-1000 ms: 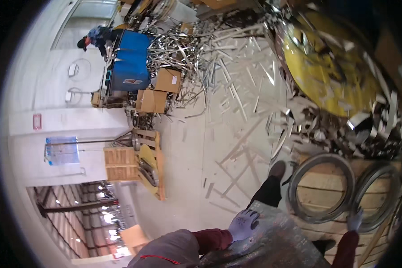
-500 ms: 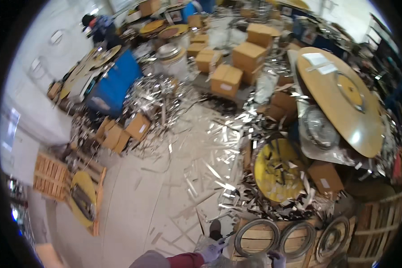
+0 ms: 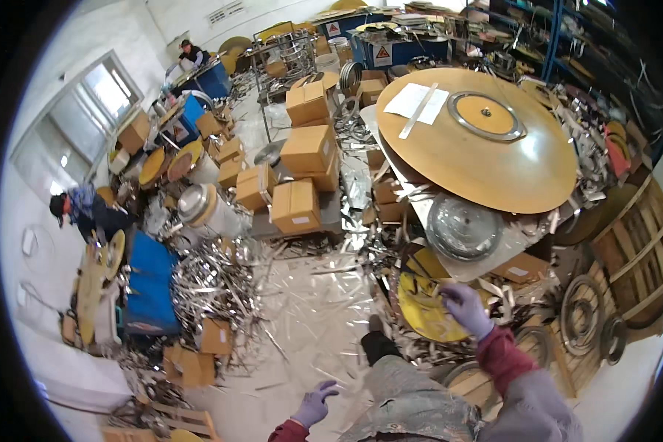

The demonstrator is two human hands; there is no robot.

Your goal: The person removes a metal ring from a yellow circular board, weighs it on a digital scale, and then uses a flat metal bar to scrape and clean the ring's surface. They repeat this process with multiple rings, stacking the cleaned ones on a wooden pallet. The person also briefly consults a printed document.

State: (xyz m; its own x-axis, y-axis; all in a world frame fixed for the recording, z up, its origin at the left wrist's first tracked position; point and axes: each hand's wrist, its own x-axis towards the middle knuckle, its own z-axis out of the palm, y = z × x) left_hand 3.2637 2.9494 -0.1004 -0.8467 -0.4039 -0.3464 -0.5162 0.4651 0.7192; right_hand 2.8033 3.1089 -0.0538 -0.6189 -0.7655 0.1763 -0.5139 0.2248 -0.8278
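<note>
1. On the right, near: a yellow round disc [image 3: 423, 313] strewn with silvery metal scraps, beneath the right hand [image 3: 465, 309] in a pale lilac glove. Fingers loosely bent, with a narrow gap; holding something or not, cannot tell. Touching the disc or just above, cannot tell.
2. To the left of that, near: the left hand [image 3: 315, 405] in a matching glove, over the pale floor [image 3: 302, 324], with fingers partly spread and wide apart from the thumb.
3. Between both hands: a worn grey apron [image 3: 420, 394] and a dark shoe [image 3: 376, 324].
4. Right of the yellow disc, near: a wooden pallet [image 3: 563, 368] with grey metal rings [image 3: 567, 317] lying on top.
5. Just beyond the yellow disc: a round stack wrapped in clear plastic [image 3: 464, 228], partly under a broad tan disc [image 3: 449, 162] bearing a white paper sheet [image 3: 398, 103] and a thin pale strip [image 3: 420, 109].
6. Left of the tan disc, farther off: brown cardboard boxes [image 3: 296, 206], some stacked.
7. On the left: a blue bin [image 3: 151, 283] beside a tangled heap of silvery metal strips [image 3: 214, 283]; just beyond, a co-worker [image 3: 88, 210] in dark clothing.
8. Far left: another person [image 3: 191, 55], near a blue container [image 3: 212, 79].
</note>
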